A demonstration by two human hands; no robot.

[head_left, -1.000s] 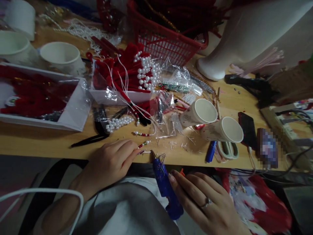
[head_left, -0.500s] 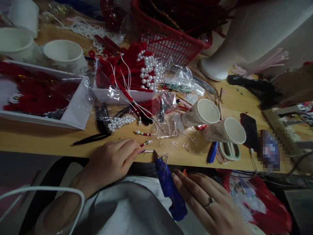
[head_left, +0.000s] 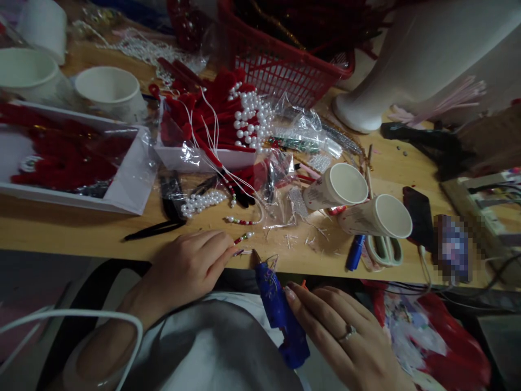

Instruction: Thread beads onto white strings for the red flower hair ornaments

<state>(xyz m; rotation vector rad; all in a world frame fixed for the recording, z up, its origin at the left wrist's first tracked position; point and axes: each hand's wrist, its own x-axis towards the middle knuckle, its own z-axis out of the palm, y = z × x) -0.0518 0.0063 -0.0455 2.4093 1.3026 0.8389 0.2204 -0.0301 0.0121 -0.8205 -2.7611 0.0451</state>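
Close to the table's front edge, my left hand (head_left: 189, 263) pinches a beaded string (head_left: 244, 238) with red, green and white beads; its pale cord ends (head_left: 246, 252) stick out past the fingertips. My right hand (head_left: 345, 326), wearing a ring, is closed around a blue glue gun (head_left: 274, 304). The gun's metal nozzle (head_left: 255, 256) points up and meets or nearly touches the cord ends. A second beaded string (head_left: 244, 221) lies on the table just beyond, its white cord curving back toward a box of red pieces.
White boxes (head_left: 126, 184) with red fuzzy pieces stand at left and centre. Pearl beads (head_left: 203, 203) lie before them. Paper cups (head_left: 393, 217), scissors (head_left: 385, 251), a blue marker (head_left: 355, 253) and a phone (head_left: 419, 214) are on the right. Behind is a red basket (head_left: 285, 68).
The glue gun has shifted slightly left, bringing its nozzle closer to my left fingertips. My left hand keeps its pinch, and the view has moved a little.
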